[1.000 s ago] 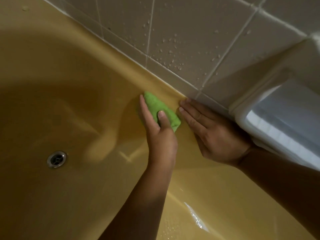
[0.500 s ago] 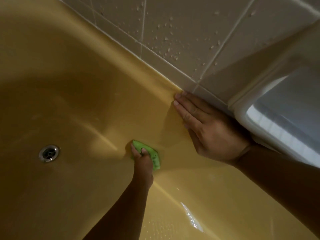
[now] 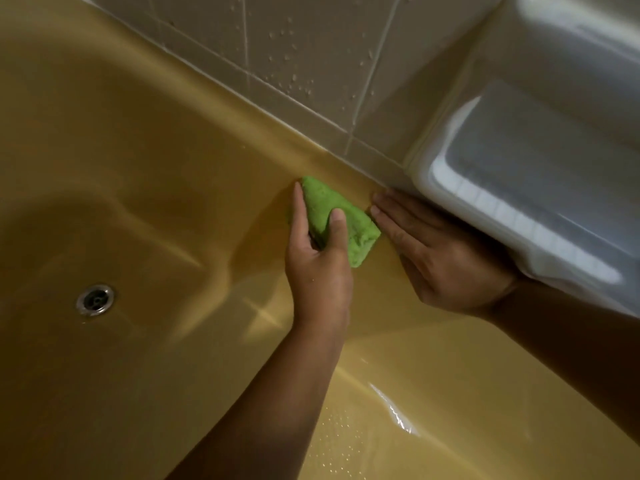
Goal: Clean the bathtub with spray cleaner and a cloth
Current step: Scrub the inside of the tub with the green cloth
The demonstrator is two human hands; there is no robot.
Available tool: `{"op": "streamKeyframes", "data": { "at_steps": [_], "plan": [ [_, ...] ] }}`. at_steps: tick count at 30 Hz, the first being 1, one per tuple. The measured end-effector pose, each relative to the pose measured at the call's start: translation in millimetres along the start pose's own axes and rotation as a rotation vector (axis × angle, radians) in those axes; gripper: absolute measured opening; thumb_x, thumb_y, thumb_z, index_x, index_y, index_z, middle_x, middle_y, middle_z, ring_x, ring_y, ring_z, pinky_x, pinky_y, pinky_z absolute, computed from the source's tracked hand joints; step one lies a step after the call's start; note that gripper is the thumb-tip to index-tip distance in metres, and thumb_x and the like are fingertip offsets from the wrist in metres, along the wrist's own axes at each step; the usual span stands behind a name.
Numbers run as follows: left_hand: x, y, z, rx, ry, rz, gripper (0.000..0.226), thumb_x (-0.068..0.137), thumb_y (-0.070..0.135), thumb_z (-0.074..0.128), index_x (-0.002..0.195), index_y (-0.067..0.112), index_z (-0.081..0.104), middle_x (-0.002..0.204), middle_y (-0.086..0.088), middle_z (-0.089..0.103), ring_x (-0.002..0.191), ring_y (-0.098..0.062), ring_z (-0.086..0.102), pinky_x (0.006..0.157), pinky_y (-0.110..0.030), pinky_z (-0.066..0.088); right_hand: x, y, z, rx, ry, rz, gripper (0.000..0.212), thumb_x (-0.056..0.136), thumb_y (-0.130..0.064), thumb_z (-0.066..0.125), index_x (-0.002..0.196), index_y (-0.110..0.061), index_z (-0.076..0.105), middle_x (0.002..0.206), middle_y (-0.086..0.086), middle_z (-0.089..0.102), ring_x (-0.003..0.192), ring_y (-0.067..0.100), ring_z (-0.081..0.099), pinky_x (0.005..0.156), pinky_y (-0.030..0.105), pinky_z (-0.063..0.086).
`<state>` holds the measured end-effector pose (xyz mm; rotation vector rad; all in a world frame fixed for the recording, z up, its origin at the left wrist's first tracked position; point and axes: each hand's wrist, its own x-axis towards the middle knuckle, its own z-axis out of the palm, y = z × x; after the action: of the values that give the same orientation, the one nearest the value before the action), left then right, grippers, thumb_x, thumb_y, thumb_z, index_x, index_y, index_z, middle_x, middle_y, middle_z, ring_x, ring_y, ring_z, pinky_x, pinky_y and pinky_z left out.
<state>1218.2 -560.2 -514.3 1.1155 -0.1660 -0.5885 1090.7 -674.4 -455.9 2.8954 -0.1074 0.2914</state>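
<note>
The left hand grips the green cloth. It has slid the cloth back up the side of the yellow bathtub. A moment ago the cloth was lower down. Now it sits near the top edge, just beside the right hand. That hand stays flat, fingers straight, under the white shelf.

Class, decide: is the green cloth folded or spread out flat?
Folded: the green cloth is a thick, compact wedge held in the left hand, thumb across it, against the bathtub.
</note>
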Motion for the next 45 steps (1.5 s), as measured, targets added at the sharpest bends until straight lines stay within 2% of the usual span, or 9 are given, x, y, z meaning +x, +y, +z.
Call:
{"op": "streamKeyframes", "data": {
  "at_steps": [5,11,17,22,25,29,35,43,45],
  "plan": [
    [-5.6,-44.3,-22.2,0.253,0.023,-0.006,0.064,0.106,0.029,0.055,0.16,0.047,0.025,0.15,0.014,0.052,0.128,0.002,0.057,0.102,-0.02,0.047,0.3,1.0,2.7,0.006,0.014,-0.003,0.061,0.096,-0.004,0.054,0.154,0.007,0.038,0.162,0.025,0.036,0.153,0.041,0.031,0.126,0.049,0.025],
    [-6.0,-108.3,-53.3,0.535,0.062,-0.179,0.065,0.11,0.02,0.041,0.165,0.033,0.008,0.158,-0.008,0.04,0.131,-0.023,0.052,0.093,-0.015,0.037,0.6,0.3,3.6,0.009,0.04,-0.001,0.063,0.094,-0.003,0.06,0.153,0.008,0.04,0.161,0.025,0.038,0.152,0.041,0.033,0.126,0.048,0.026],
    [0.6,-155.3,-83.2,0.493,0.159,-0.563,0.064,0.111,0.03,0.041,0.165,0.034,0.007,0.167,-0.013,0.029,0.145,-0.036,0.041,0.118,-0.044,0.035,0.9,0.5,4.1,-0.03,0.044,-0.021,0.062,0.097,-0.008,0.062,0.153,0.008,0.04,0.16,0.026,0.038,0.151,0.042,0.034,0.124,0.051,0.029],
    [-10.6,-137.0,-50.9,0.273,0.304,-0.352,0.052,0.109,0.027,0.049,0.157,0.042,0.036,0.159,-0.001,0.044,0.137,-0.023,0.051,0.117,-0.044,0.042,1.2,0.0,5.2,-0.032,0.062,-0.027,0.06,0.098,-0.008,0.062,0.151,0.01,0.042,0.158,0.028,0.041,0.148,0.044,0.037,0.124,0.052,0.03],
    [-24.2,-101.6,-23.8,0.193,0.249,-0.207,0.052,0.104,0.034,0.053,0.154,0.043,0.04,0.156,0.003,0.048,0.136,-0.017,0.054,0.114,-0.045,0.046,-3.7,0.5,4.3,-0.035,0.052,-0.022,0.06,0.098,-0.006,0.059,0.152,0.009,0.04,0.159,0.027,0.039,0.15,0.044,0.035,0.124,0.052,0.029],
    [-36.6,-38.5,11.8,0.083,0.114,-0.031,0.052,0.105,0.027,0.058,0.154,0.038,0.043,0.153,0.014,0.05,0.132,0.001,0.054,0.105,-0.027,0.048,-38.0,4.4,-4.0,-0.018,0.018,0.013,0.062,0.097,-0.006,0.053,0.156,0.004,0.036,0.164,0.022,0.034,0.154,0.038,0.029,0.125,0.052,0.029],
    [-55.8,-21.0,27.6,0.314,-0.033,0.188,0.051,0.107,0.031,0.055,0.156,0.041,0.04,0.163,0.014,0.038,0.151,0.001,0.03,0.116,-0.015,0.034,-57.0,6.4,-8.1,0.007,0.002,0.041,0.069,0.092,-0.003,0.062,0.156,0.003,0.037,0.164,0.021,0.035,0.155,0.037,0.029,0.125,0.051,0.029],
    [-54.6,-128.5,-32.6,0.627,-0.051,0.062,0.057,0.111,0.026,0.041,0.163,0.039,0.02,0.171,0.001,0.021,0.149,-0.001,0.027,0.099,0.007,0.024,-55.9,7.1,-5.7,-0.004,-0.02,0.017,0.069,0.092,-0.004,0.059,0.156,0.005,0.035,0.165,0.022,0.032,0.156,0.037,0.026,0.126,0.049,0.025],
    [-53.3,-161.4,-52.8,0.673,-0.074,-0.042,0.059,0.111,0.028,0.038,0.164,0.033,0.013,0.172,-0.004,0.014,0.149,-0.005,0.024,0.109,-0.002,0.023,-56.6,7.8,-5.5,-0.005,-0.028,0.019,0.069,0.093,-0.004,0.058,0.157,0.005,0.034,0.165,0.022,0.032,0.156,0.037,0.026,0.125,0.049,0.026]
  ]
}}
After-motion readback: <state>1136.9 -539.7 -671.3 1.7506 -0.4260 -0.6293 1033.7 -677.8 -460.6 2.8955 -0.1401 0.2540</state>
